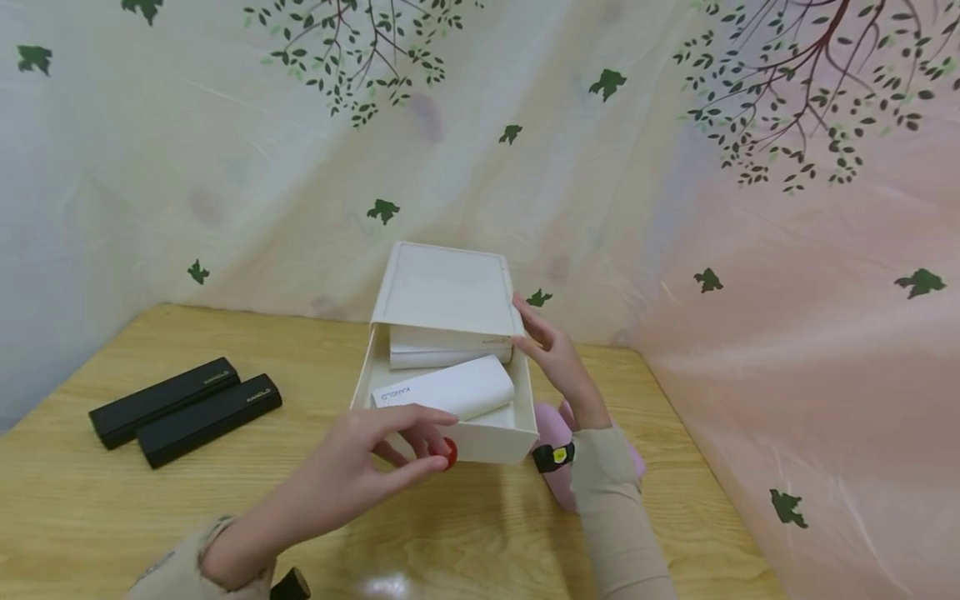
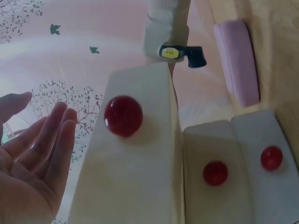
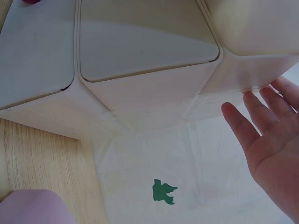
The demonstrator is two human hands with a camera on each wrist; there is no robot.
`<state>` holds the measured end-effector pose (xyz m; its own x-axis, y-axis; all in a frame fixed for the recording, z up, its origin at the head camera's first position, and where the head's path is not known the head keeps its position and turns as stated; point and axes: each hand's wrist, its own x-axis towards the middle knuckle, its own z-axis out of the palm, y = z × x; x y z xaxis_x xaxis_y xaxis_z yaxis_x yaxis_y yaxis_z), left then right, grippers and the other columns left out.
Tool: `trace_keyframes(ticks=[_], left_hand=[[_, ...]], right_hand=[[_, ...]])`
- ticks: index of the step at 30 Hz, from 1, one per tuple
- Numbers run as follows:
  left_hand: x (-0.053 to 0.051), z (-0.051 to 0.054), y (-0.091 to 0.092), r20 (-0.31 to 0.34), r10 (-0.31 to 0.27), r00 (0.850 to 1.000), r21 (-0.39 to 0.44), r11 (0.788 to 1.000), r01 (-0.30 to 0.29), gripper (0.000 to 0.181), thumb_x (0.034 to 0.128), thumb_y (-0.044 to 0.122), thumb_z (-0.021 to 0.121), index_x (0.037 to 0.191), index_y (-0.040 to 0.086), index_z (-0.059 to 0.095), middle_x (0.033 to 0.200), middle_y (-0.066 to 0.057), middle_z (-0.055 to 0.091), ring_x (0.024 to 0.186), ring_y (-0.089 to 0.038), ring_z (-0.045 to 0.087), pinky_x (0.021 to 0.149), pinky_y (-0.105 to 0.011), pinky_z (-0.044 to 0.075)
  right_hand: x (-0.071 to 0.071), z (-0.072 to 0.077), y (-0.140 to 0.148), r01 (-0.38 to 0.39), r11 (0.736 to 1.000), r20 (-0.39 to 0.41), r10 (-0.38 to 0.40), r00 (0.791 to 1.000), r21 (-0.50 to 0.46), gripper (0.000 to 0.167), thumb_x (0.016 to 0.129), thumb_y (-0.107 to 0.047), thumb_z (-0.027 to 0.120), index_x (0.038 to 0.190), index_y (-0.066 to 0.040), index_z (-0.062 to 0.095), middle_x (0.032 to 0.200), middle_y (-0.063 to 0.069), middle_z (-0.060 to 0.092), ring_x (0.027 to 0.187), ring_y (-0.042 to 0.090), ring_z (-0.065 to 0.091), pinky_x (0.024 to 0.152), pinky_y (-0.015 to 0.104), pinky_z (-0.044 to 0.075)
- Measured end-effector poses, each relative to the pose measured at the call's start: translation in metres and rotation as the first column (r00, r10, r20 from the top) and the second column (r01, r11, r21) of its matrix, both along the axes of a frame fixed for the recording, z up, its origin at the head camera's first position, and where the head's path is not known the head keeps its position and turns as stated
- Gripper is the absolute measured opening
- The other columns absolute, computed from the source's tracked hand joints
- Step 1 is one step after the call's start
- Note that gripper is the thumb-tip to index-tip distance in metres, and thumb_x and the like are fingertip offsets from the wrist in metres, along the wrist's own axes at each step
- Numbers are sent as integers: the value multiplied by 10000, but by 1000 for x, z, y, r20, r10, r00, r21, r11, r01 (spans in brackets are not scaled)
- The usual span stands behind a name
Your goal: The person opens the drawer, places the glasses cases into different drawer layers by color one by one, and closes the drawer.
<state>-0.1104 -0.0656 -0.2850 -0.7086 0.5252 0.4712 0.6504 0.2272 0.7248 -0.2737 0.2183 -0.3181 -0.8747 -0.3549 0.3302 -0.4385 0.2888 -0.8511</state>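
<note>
A white drawer cabinet (image 1: pixel 442 287) stands on the table with its top drawer (image 1: pixel 491 442) pulled out. Inside lies a slanted white case (image 1: pixel 450 387) with dark lettering; behind it are more white cases (image 1: pixel 450 340), partly hidden under the cabinet top. My left hand (image 1: pixel 367 454) is by the drawer's red knob (image 1: pixel 451 452). In the left wrist view its loosely extended fingers appear apart from the knob (image 2: pixel 123 116). My right hand (image 1: pixel 553 354) rests its extended fingertips against the cabinet's right side, as the right wrist view also shows.
Two black cases (image 1: pixel 210 421) lie side by side at the left of the table (image 1: pixel 75 517). Pink cases (image 1: pixel 551 429) sit right of the cabinet, partly behind the right forearm. Two lower drawers with red knobs (image 2: pixel 215 173) are closed. Leaf-patterned sheeting (image 1: pixel 450 167) hangs behind.
</note>
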Motion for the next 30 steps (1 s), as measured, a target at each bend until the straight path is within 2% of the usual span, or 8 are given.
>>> trace_keyframes(ticks=[7, 11, 17, 20, 25, 30], left_hand=[[3, -16, 1, 84, -17, 996, 66, 998, 11, 228, 923, 226, 661, 1114, 105, 693, 883, 10, 720, 786, -1, 634, 614, -243, 573], [4, -29, 3, 170, -41, 985, 98, 995, 25, 194, 926, 220, 657, 1082, 114, 701, 924, -29, 725, 811, 3, 631, 603, -248, 563], [7, -46, 9, 308, -36, 951, 131, 991, -5, 178, 929, 215, 650, 1027, 78, 706, 930, -98, 717, 818, 0, 632, 606, -256, 561], [7, -50, 12, 375, -33, 926, 145, 989, -23, 186, 930, 205, 648, 994, 38, 698, 900, -128, 719, 791, -15, 651, 627, -276, 575], [8, -55, 13, 440, -17, 898, 161, 985, -61, 214, 935, 189, 637, 962, -17, 692, 881, -159, 720, 764, -31, 654, 647, -263, 578], [6, -60, 14, 472, 7, 882, 158, 983, -92, 239, 935, 202, 636, 939, -26, 706, 855, -153, 729, 748, -56, 660, 654, -250, 573]], right_hand=[[1, 0, 0, -8, 1000, -5, 7, 1000, -9, 564, 989, -168, 556, 1510, -202, 344, 1607, -76, 235, 1475, 208, 278, 1153, 493, 306], [3, 0, 0, -5, 1000, -4, 5, 1000, -5, 567, 988, -171, 559, 1511, -201, 343, 1608, -68, 234, 1476, 218, 277, 1154, 505, 299], [2, -2, 0, 3, 1000, 0, -3, 1000, -1, 568, 986, -194, 565, 1510, -211, 347, 1613, -35, 232, 1474, 216, 282, 1160, 505, 291], [3, -1, 0, 5, 1000, 0, -5, 1000, -3, 568, 984, -193, 568, 1509, -207, 350, 1614, -25, 233, 1474, 220, 284, 1154, 502, 301], [6, 1, -1, 9, 1000, 0, -9, 1000, -3, 566, 984, -167, 564, 1508, -203, 353, 1611, -39, 242, 1472, 222, 288, 1152, 500, 306], [5, 1, -1, 10, 1000, -4, -10, 1000, -2, 565, 984, -166, 563, 1507, -207, 354, 1607, -58, 247, 1473, 216, 286, 1160, 498, 295]])
